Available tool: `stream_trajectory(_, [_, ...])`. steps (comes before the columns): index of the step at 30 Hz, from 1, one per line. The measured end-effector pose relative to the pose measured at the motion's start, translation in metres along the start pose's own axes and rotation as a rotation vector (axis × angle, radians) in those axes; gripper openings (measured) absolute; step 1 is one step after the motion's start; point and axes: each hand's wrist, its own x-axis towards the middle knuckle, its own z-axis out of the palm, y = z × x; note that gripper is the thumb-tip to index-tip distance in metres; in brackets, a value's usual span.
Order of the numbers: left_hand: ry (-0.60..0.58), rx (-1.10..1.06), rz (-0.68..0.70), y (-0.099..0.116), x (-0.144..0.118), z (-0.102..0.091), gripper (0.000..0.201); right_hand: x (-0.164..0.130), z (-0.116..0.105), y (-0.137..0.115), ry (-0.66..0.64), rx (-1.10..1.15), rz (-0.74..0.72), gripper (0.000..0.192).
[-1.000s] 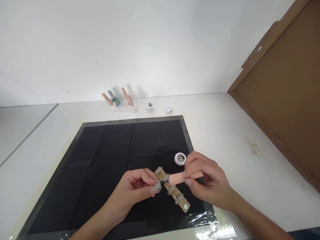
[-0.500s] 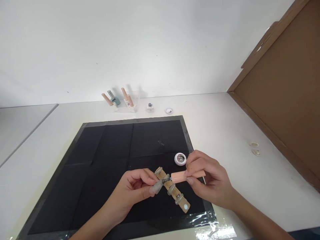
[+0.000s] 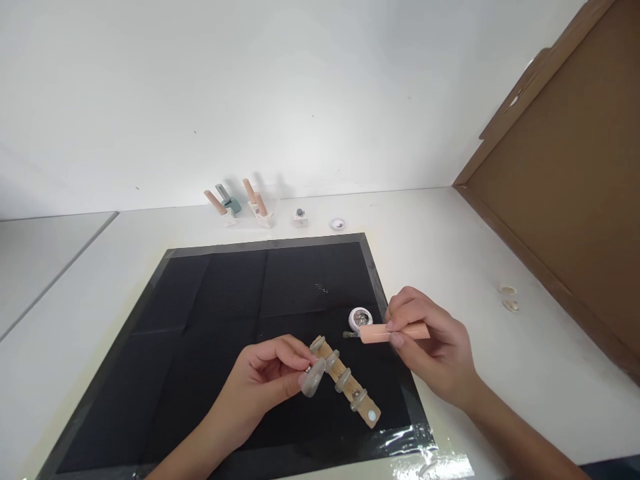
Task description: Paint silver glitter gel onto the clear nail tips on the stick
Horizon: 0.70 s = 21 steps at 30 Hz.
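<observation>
Wooden strip [image 3: 345, 383] with grey nail tips clipped along it lies slanted on the black mat [image 3: 225, 313], its upper end pinched by the left hand [image 3: 273, 380]. The right hand [image 3: 430, 350] pinches a peach brush handle [image 3: 395, 331], bristles beside a small glitter pot [image 3: 360, 317]. Both forearms are cut off below; the bottles [image 3: 240, 203] far back on the counter [image 3: 450, 260] are too small to read.

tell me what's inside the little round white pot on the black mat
The round white pot holds something silvery and glittery; its exact nature is too small to tell. The brush in the right hand covers its near edge.
</observation>
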Motion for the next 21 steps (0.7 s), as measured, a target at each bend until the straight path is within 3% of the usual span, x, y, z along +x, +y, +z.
stream_trajectory(5, [0.008, 0.155, 0.118, 0.0011, -0.0021, 0.0003, 0.012, 0.0019, -0.0003, -0.0013, -0.051, 0.087, 0.032, 0.02])
stream_trajectory(13, [0.008, 0.217, 0.15, 0.0052, 0.0056, 0.0054, 0.011, 0.01, 0.0012, -0.0071, -0.252, 0.232, -0.024, 0.008])
stream_trajectory(21, [-0.024, 0.203, 0.146, 0.0037, 0.0056, 0.0069, 0.016, 0.0047, 0.0011, -0.0031, -0.254, 0.178, -0.003, 0.018])
